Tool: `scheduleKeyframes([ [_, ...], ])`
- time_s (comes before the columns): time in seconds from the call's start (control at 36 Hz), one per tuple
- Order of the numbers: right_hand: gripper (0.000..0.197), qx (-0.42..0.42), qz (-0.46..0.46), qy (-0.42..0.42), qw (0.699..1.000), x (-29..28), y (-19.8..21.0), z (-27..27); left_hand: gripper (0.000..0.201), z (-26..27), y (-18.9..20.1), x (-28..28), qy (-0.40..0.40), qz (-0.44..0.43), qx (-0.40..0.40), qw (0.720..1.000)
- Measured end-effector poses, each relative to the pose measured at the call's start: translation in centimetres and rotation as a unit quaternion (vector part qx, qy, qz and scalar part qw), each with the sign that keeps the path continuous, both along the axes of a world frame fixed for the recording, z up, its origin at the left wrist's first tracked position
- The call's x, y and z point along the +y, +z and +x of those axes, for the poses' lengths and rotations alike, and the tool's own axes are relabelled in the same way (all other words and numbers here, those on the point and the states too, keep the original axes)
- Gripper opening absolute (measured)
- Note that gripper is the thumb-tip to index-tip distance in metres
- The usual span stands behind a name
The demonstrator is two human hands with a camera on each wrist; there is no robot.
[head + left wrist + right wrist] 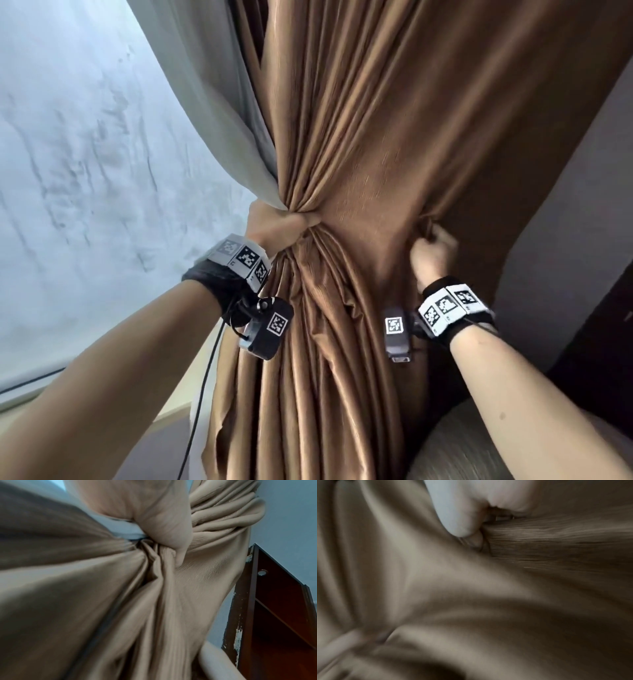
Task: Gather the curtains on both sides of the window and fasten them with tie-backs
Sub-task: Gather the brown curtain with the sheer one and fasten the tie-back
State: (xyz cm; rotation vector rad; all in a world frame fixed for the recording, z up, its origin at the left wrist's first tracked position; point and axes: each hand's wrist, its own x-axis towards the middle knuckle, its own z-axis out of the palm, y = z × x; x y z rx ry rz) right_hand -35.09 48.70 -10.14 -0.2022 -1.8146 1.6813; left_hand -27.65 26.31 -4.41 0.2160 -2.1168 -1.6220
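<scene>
The heavy brown pleated curtain (pixel 342 144) fills the centre of the head view, hanging from the top edge to the bottom, with a pale grey lining or sheer panel (pixel 219 113) along its left side against the bright window (pixel 75 154) in the upper left. The left hand (pixel 277 224), at mid-frame, is clenched round a bunch of gathered folds and the grey panel's lower edge together; the left wrist view confirms fingers (pixel 163 524) wrapped tight where the pleats converge. The right hand (pixel 433 251), right of centre, has its fingers curled into a fold at the curtain's right side, pinching cloth; the right wrist view is blurred but shows fingertips (pixel 476 539) dug into fabric.

No tie-back can be made out in any view, so the fastening step looks to be still ahead, with gathering only partly done: a broad smooth stretch of cloth lies between the two grips.

The main risk, as I judge it, is the bundle slipping. The fabric looks smooth and weighty, and if either grip is freed to fetch a tie-back, the single remaining fist may not contain all the pleats, letting the right-hand folds fall open. The grey panel could also slide out of the left fist and end up outside the tie. A dark cable (pixel 205 377) hanging from the left wrist at lower centre could snag in the folds.
</scene>
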Motion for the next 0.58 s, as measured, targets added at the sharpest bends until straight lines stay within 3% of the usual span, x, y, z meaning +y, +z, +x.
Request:
scheduleKeyframes([
  [0.08,0.016,0.008,0.082,0.037,0.996,-3.2,0.4,2.1,0.052,-0.1,0.0,0.6,-0.004,-0.001,0.017,1.000],
  [0.19,0.015,0.004,0.113,0.132,0.985,-7.0,2.3,4.6,0.055,0.0,-0.1,1.0,-0.017,-0.009,0.017,1.000],
  [0.31,0.023,-0.022,0.290,0.080,0.954,-8.8,3.1,7.1,0.061,0.5,-0.2,1.0,-0.025,-0.014,0.020,0.999],
  [0.47,0.033,-0.050,0.351,0.041,0.934,-10.3,3.6,7.7,0.091,2.2,0.1,1.4,-0.121,0.018,0.048,0.991],
  [0.58,0.032,-0.037,0.332,0.049,0.941,-10.2,3.8,8.9,0.079,2.8,0.4,1.6,-0.186,0.032,0.061,0.980],
])
